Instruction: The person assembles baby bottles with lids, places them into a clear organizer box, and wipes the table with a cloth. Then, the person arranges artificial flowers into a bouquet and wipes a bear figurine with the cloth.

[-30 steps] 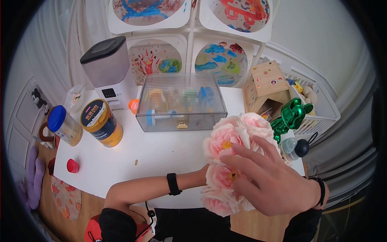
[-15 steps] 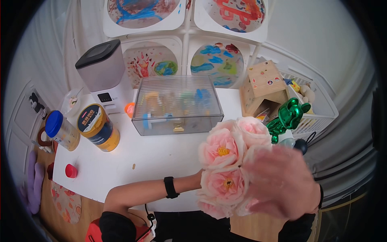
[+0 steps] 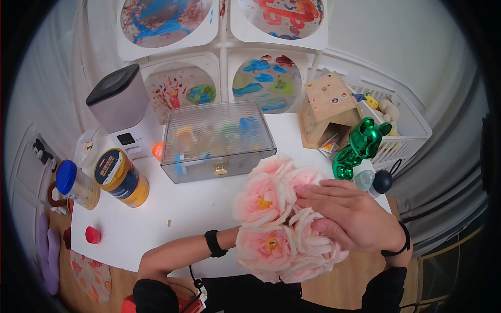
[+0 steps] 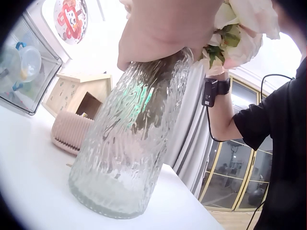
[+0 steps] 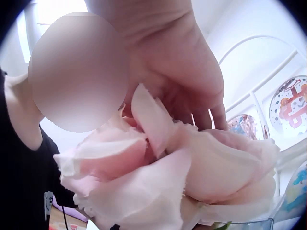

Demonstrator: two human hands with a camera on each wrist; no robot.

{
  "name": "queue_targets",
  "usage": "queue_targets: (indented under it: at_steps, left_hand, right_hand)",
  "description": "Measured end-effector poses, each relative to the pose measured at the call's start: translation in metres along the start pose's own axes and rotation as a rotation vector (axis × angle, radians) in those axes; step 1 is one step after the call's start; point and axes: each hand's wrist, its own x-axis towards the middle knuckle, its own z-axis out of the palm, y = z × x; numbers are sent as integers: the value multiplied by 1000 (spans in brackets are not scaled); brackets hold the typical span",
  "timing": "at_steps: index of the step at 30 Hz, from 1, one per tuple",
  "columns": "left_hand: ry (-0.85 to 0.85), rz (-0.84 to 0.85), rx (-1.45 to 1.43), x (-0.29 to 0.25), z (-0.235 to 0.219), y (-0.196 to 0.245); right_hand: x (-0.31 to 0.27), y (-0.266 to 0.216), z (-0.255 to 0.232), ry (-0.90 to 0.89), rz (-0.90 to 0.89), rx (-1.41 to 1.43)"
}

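Note:
A bunch of pink roses stands at the table's near edge, in a clear textured glass vase. My left hand grips the vase near its neck in the left wrist view; the blooms hide that hand in the head view. The vase looks tilted there, its base low over the white tabletop. My right hand rests on the right-hand blooms with its fingers extended. Seen from the right wrist, that hand reaches over the pale petals, its fingertips partly behind them.
On the white table are a clear lidded box, a yellow tub, a blue-lidded jar, a dispenser, a red cup, a wooden house and a green bear figure. A pink ribbed object sits beyond the vase.
Blurred by motion half a second ago, my right hand now lies on the roses at the right. The head view has shifted, and the bunch appears further left in it.

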Motion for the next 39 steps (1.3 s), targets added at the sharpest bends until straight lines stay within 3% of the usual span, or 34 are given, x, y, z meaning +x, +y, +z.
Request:
queue_targets:
  at_steps: [2,4,7,9,10,12,13,15,19,21,27,31,34,36,37,39]
  left_hand:
    - [-15,-13,-4,-17,-15,17]
    - [-26,-23,1,-13,0,9]
    - [-30,-32,5,-25,-6,10]
    - [-39,-44,3,-34,-9,15]
    - [-47,-52,1,-34,-19,22]
    - [-68,-74,-3,-48,-19,25]
    - [-80,-87,-5,-51,-23,28]
    - [-97,-112,-10,-62,-18,25]
    - [-120,-161,-19,-54,-22,29]
    - [-125,-178,-19,-74,-23,36]
    - [-108,-204,-15,-60,-21,37]
    - [-95,-215,-16,-44,-20,37]
    - [-85,-217,-13,-53,-17,40]
    - [-74,-217,-9,-52,-17,42]
    - [-68,-219,-8,-55,-15,42]
    - [-56,-218,-8,-55,-13,42]
  right_hand:
    - [-2,5,-3,23,-11,46]
    - [-4,15,-8,45,-33,89]
    - [-12,39,-7,185,-2,308]
    - [-12,60,10,368,285,475]
    - [-11,66,15,379,291,473]
    - [-4,75,23,33,652,556]
    - [-4,80,29,49,659,560]
    - [-5,86,41,-100,535,848]
    - [1,79,34,-80,578,926]
    - [2,82,41,42,594,854]
    - [-3,79,58,357,615,785]
    - [1,87,52,405,574,858]
    - [4,87,46,325,539,892]
    - [3,80,32,553,462,643]
    - [3,70,22,550,461,643]
    - [3,50,1,438,45,145]
